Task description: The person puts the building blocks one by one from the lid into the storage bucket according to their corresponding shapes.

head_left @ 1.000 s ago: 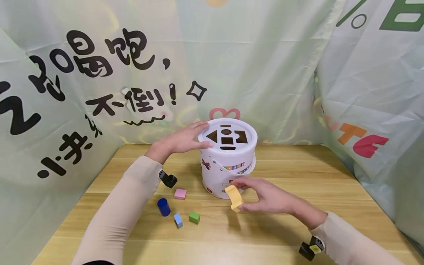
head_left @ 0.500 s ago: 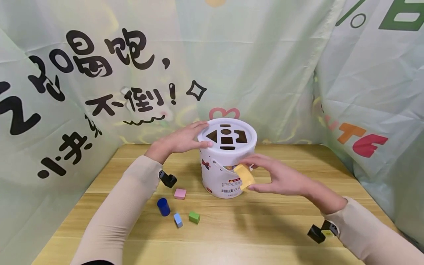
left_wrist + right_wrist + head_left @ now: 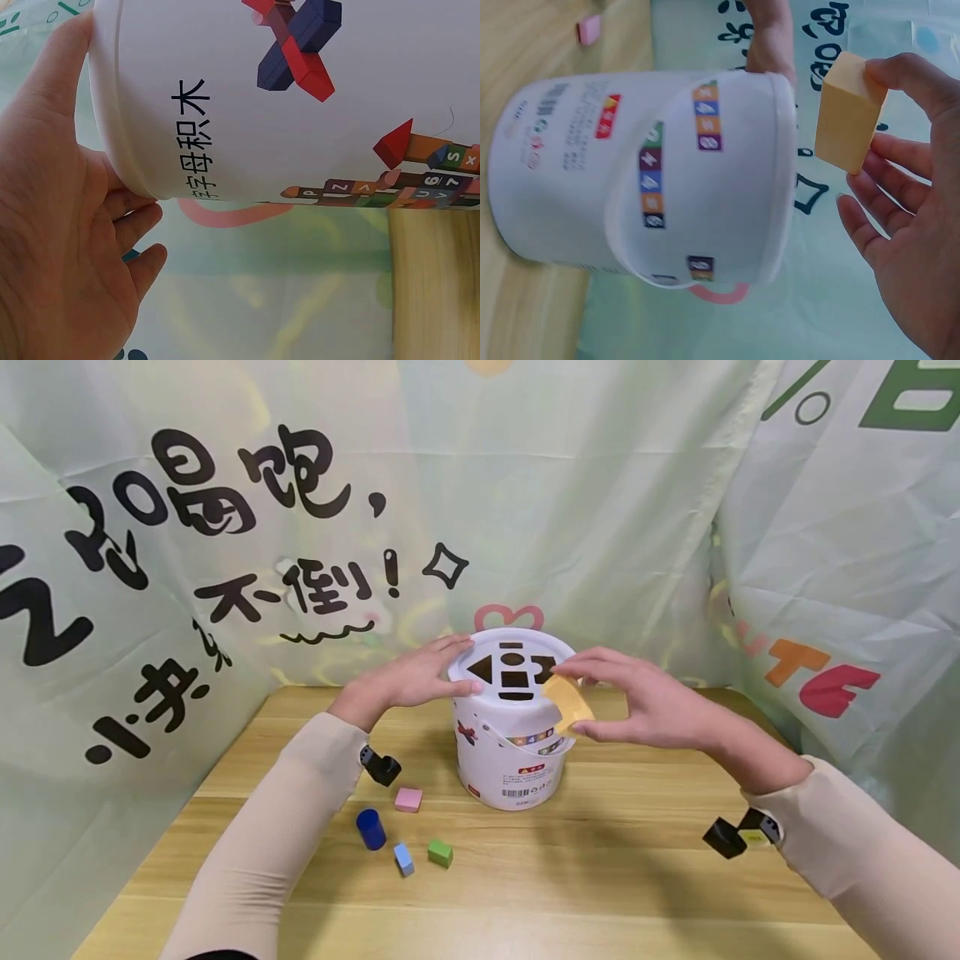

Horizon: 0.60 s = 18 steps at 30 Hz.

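Nearest you, your beige sleeves come in over the table (image 3: 465,918), a small black camera (image 3: 380,766) on the left wrist and another black device (image 3: 738,837) on the right. On the tabletop, nearer its left edge than its right, lie four small pieces: a light blue block (image 3: 403,859), with a green block (image 3: 440,852) just to its right; a little farther back, a dark blue cylinder (image 3: 371,829); and beyond that a pink block (image 3: 408,800), all apart from one another.

Past them stands the white bucket (image 3: 487,760), upright, about midway between the table's left and right edges, its handle (image 3: 613,225) drooping across the printed front.

Your right hand (image 3: 656,697) pinches the yellow block (image 3: 567,703) between thumb and fingers. You have it tilted at the front right of the lid (image 3: 534,647); the right wrist view shows a gap between block and rim. From the head view it covers part of the notched hole (image 3: 542,667).

Your left hand (image 3: 416,681) rests on the lid's left rim, thumb and fingers spread, unclenched.

Behind the table's far edge hangs a pale green cloth (image 3: 600,568) with black lettering and a pink heart partly hidden by the bucket.
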Available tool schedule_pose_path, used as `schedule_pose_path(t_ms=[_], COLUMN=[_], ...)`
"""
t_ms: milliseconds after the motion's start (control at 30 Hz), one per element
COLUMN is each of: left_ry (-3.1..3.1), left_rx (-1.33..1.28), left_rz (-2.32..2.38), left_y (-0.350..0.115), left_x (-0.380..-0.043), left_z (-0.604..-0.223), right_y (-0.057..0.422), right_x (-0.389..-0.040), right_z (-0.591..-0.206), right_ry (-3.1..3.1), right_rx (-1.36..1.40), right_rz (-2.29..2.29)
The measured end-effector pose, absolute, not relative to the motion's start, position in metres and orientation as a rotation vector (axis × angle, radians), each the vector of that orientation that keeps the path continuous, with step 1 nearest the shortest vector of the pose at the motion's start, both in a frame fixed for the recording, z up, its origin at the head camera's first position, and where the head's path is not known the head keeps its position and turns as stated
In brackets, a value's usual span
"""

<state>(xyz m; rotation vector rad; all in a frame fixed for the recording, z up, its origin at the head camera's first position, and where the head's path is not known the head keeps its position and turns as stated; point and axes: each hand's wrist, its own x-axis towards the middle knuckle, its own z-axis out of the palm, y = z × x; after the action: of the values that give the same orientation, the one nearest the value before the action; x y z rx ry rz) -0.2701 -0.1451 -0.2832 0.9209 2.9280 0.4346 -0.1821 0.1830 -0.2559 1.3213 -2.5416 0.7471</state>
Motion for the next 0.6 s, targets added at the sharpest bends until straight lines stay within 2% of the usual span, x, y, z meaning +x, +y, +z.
schedule_pose_path(t_ms=[600], left_ry=[2.926], left_rx=[0.901], left_rz=[0.440], left_y=[-0.145], left_x=[-0.270], left_z=[-0.284], right_y=[0.172], right_x=[-0.230], right_z=[-0.228], right_ry=[-2.693], right_rx=[1.191], right_rz=[0.629])
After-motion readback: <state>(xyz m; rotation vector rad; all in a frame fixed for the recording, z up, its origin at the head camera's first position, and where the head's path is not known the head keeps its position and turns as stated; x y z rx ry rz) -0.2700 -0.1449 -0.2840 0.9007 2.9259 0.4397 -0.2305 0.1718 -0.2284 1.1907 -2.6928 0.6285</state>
